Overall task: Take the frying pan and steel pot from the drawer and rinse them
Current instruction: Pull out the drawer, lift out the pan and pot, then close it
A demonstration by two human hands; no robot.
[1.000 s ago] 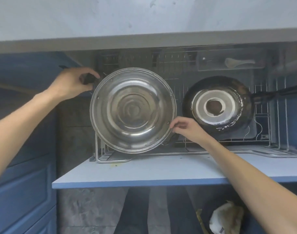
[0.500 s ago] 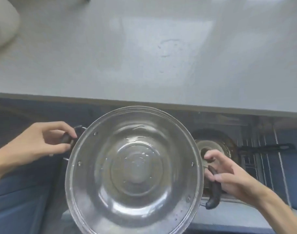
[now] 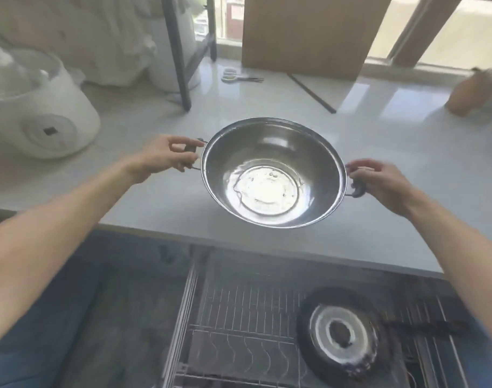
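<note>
The steel pot (image 3: 272,175) is round and shiny, mouth up, held in the air over the grey countertop (image 3: 155,197). My left hand (image 3: 162,156) grips its dark left handle. My right hand (image 3: 379,183) grips its dark right handle. Water beads show on the pot's flat bottom. The black frying pan (image 3: 340,334) lies upside down in the open wire drawer (image 3: 239,326) below, at the lower right, its long handle pointing right.
A white rice cooker (image 3: 34,107) stands on the counter at the left. Scissors (image 3: 239,77), a black rack leg (image 3: 179,60) and a brown board (image 3: 309,35) are at the back. A brown object (image 3: 474,93) sits far right. Blue cabinet fronts (image 3: 43,345) flank the drawer.
Both hands have lifted the steel pot out of the drawer and up over the countertop. The view has tilted up from the drawer to the counter.
</note>
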